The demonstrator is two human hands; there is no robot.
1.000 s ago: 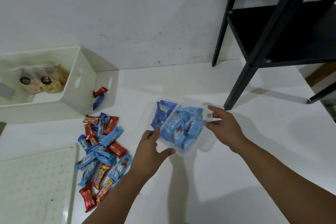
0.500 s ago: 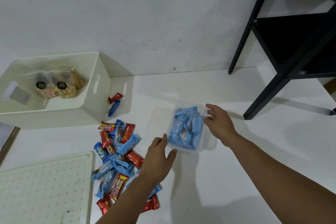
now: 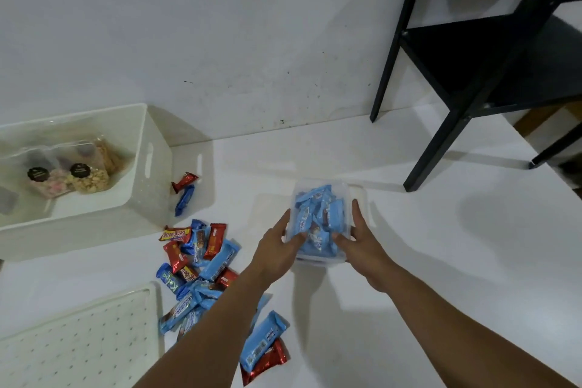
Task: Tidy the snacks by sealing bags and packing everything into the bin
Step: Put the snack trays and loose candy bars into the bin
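Note:
A clear plastic bag (image 3: 319, 195) full of light-blue snack packs lies on the white table in the middle. My left hand (image 3: 278, 244) grips its near left edge, thumb over the top. My right hand (image 3: 362, 238) grips its near right edge the same way. A white bin (image 3: 151, 167) stands at the left with two clear bags of snacks (image 3: 75, 179) inside. A pile of loose red and blue snack bars (image 3: 196, 264) lies between the bin and my left arm.
A white perforated lid (image 3: 78, 340) lies at the bottom left. Two stray bars (image 3: 185, 190) sit beside the bin's right wall. A black shelf frame (image 3: 472, 72) stands at the back right, its legs on the table. A white wall rises behind.
Both hands have closed in on the near end of the bag and now hold it from both sides. The bag has turned lengthwise towards me. The camera has swung left.

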